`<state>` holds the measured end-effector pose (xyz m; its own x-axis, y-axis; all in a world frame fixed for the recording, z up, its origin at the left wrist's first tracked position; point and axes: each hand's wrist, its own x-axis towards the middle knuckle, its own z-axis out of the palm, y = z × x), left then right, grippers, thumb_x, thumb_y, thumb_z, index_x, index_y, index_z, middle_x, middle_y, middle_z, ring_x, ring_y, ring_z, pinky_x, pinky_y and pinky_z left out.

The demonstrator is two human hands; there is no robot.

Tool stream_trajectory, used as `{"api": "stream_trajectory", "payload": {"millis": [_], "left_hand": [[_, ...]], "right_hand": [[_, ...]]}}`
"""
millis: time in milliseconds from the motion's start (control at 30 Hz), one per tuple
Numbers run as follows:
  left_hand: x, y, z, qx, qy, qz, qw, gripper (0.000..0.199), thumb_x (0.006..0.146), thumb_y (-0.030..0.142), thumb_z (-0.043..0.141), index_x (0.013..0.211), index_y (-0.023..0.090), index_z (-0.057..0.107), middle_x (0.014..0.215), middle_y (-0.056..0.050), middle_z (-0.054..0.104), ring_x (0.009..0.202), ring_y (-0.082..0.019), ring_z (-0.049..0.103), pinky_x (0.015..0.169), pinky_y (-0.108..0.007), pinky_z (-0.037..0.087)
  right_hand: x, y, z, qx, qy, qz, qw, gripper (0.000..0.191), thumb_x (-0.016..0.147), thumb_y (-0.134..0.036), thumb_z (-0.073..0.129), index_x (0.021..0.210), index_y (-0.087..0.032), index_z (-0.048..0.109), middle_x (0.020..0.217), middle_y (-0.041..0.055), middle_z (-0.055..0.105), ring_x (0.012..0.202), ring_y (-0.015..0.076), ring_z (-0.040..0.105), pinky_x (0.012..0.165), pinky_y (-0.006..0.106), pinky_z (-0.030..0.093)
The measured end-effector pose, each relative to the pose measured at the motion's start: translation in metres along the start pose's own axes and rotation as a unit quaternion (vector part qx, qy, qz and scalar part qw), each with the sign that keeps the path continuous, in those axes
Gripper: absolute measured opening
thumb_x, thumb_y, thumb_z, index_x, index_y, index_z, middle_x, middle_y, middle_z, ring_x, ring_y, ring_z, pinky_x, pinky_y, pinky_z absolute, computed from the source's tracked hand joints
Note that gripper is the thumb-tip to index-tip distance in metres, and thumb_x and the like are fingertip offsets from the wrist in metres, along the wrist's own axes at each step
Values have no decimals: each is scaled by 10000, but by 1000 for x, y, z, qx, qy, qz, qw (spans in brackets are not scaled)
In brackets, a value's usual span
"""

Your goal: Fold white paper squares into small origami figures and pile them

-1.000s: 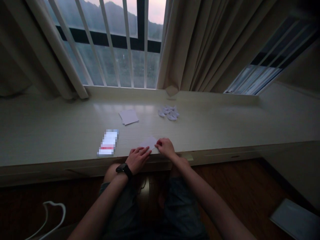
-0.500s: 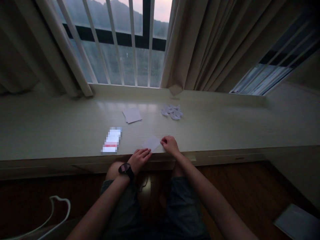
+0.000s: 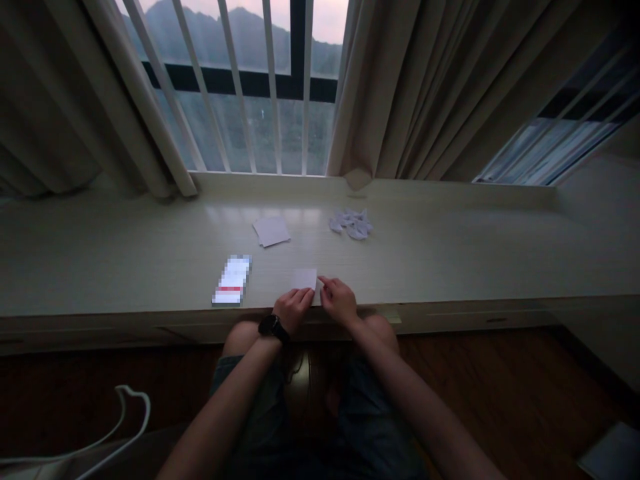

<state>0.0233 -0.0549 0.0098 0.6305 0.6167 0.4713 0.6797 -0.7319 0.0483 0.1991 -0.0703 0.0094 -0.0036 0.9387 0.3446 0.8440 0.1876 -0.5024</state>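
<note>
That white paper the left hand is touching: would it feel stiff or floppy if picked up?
The white paper looks very thin, so it's probably light and would likely bend. Lying flat on a smooth-looking surface, it may slide easily.

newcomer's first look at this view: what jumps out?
Probably the bright, pixelated screen on the pale ledge, left of the hands, and the barred window beyond it, against a dim room. Next, the small white sheet at the ledge's near edge, with the left hand's fingers on it and the right hand close by its right side. Farther back lies a cluster of white paper pieces.
</note>
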Motion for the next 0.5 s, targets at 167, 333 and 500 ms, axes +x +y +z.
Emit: {"api": "stream_trajectory", "payload": {"millis": [167, 333, 500], "left_hand": [[12, -1, 4, -19, 3, 8, 1000, 278, 923, 170, 398, 1136, 182, 577, 1088, -101, 649, 909, -194, 613, 741, -305, 471], [20, -1, -5, 11, -11, 36, 999, 261, 912, 163, 419, 1097, 177, 603, 1025, -103, 669, 878, -210, 612, 702, -324, 465], [24, -2, -9, 48, -5, 60, 997, 216, 884, 139, 464, 1019, 147, 632, 918, -100, 688, 806, -195, 618, 650, -302, 460]], "right_hand": [[5, 12, 2, 74, 0, 37, 997, 289, 884, -287, 482, 1124, -261, 642, 1012, 46, 667, 878, 187, 601, 787, 275, 433], [5, 18, 9, 97, 4, 50, 994, 260, 865, -261, 520, 1069, -278, 681, 1052, 23, 692, 925, 199, 625, 835, 303, 446], [5, 19, 11, 82, 1, 54, 995, 262, 859, -258, 527, 1063, -300, 685, 1035, 3, 701, 898, 189, 644, 824, 291, 460]]}}
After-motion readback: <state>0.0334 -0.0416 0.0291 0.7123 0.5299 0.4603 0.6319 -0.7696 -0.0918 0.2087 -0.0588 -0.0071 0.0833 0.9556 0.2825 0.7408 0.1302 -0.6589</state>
